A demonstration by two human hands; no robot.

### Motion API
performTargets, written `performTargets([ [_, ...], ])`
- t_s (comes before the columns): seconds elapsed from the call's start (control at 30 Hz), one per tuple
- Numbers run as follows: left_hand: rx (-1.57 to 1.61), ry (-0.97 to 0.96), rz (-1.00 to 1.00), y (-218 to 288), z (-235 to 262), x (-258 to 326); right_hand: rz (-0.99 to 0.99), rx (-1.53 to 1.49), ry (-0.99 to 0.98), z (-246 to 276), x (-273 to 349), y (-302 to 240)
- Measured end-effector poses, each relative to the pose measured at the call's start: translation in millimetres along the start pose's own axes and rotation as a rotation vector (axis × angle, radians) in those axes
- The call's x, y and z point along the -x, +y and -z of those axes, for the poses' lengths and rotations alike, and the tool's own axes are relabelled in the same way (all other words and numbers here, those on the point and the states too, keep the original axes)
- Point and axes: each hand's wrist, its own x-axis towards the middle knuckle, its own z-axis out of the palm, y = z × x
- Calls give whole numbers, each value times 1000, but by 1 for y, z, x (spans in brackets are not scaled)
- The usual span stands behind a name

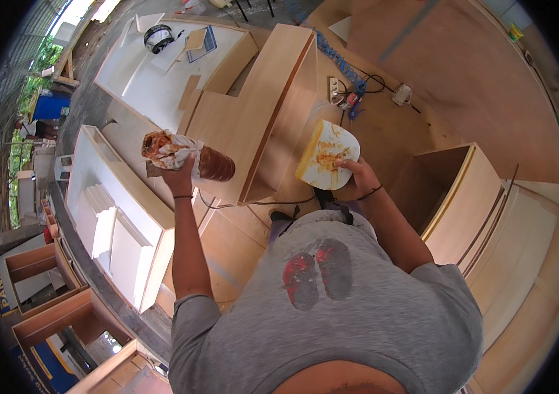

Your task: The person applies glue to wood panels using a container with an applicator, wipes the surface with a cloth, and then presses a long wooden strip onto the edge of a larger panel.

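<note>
while the left hand [177, 176] is raised out in front at arm's length, i see it closed around a glue-smeared can [191, 157] wrapped in a crumpled rag [175, 152]; the can's long axis runs nearly level across the view, its stained mouth pointing left and its brown base toward the plywood cabinet [263, 108]. the right hand [357, 176] sits closer to the body, fingers pinched on the lower edge of a pale flat board scrap [327, 154] streaked with yellow-orange glue, its smeared face turned up. the two held things are well apart, with the upright cabinet side panel standing between them. from my seat, i judge the scrap lies to the right of the can's base end, so the right hand is the nearer one to the cabinet's open edge. an extension cord [253, 202] trails on the floor below.
</note>
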Motion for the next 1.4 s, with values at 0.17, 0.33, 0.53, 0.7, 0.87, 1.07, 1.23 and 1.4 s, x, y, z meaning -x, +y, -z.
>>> performTargets([
  [0.17,-40,-509,136,61,29,8,-46,88,-162,1,-23,-15],
  [0.33,-51,-839,328,130,17,25,-117,271,-250,-24,-30,-20],
  [0.53,-525,-1047,391,156,3,24,-99,510,-533,-40,-49,-10],
  [0.7,-879,-1147,390,162,-1,20,-161,629,-674,-50,-53,5],
  [0.87,-1031,-1238,425,164,-11,14,-90,680,-691,-57,-50,9],
  [1.07,-1107,-1291,521,157,-7,8,31,828,-709,-70,-50,7],
  [1.23,-1132,-1323,548,168,-18,3,100,855,-742,-66,-56,14],
  [1.4,-1104,-1317,580,177,-21,4,105,900,-761,-72,-57,10],
])
